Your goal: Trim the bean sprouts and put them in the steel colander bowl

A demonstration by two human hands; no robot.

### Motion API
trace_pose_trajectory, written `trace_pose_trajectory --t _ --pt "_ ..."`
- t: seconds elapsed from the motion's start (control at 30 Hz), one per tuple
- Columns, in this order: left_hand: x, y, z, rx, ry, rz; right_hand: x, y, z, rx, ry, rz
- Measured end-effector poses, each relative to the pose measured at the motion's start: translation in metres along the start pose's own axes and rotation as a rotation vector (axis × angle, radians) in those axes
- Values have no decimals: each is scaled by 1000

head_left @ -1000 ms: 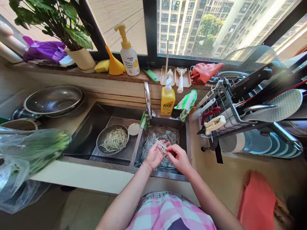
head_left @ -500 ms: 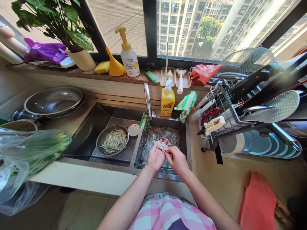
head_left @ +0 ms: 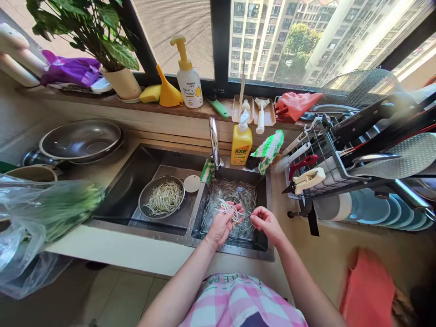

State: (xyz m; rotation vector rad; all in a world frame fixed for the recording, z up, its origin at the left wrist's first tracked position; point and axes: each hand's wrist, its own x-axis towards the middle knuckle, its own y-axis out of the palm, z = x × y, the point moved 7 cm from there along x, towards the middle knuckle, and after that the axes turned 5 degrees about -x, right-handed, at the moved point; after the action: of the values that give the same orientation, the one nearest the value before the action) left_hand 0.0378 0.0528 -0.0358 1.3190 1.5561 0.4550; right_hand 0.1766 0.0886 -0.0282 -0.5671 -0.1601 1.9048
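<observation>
Bean sprouts (head_left: 225, 206), thin, pale and stringy, we list in three lots: one clump across the upturned left hand (head_left: 220, 225), thumb folded over it and fingers loosely curled; one heap in the round metal bowl (head_left: 143, 198) in the left basin (head_left: 119, 186); strands uncounted in the wet right basin (head_left: 262, 193), partly hidden by our hands. Our right hand (head_left: 267, 223), just right of the clump, has its fingertips pinched together, anything between them too small to tell. One crinkled, clear plastic bag (head_left: 20, 218) is cut off at left.

We see two hands (head_left: 220, 227), two sink basins (head_left: 124, 188), one bowl (head_left: 143, 200) of sprouts (head_left: 165, 198), two pump bottles (head_left: 190, 88), one faucet (head_left: 214, 141) and one funnel (head_left: 168, 92).
</observation>
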Motion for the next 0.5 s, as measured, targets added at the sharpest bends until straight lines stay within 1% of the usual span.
trace_pose_trajectory --t 0.07,0.13,0.23,0.33,0.43,0.5 --pt "-1 -2 1 41 3 -10 3 -1 -17 -190 6 -60" --pt "-2 -3 3 68 4 -16 4 5 -28 -294 -20 -81" --pt "-1 -6 6 81 2 -25 3 17 -32 -406 -81 -68" --pt "-3 -14 5 82 -7 -57 0 26 -32 -494 -95 -40" --pt "-9 -32 -6 103 -8 -118 -5 39 -38 -517 -59 49" --pt "-15 -51 -27 130 6 -158 -10 46 -43 -528 -47 73"
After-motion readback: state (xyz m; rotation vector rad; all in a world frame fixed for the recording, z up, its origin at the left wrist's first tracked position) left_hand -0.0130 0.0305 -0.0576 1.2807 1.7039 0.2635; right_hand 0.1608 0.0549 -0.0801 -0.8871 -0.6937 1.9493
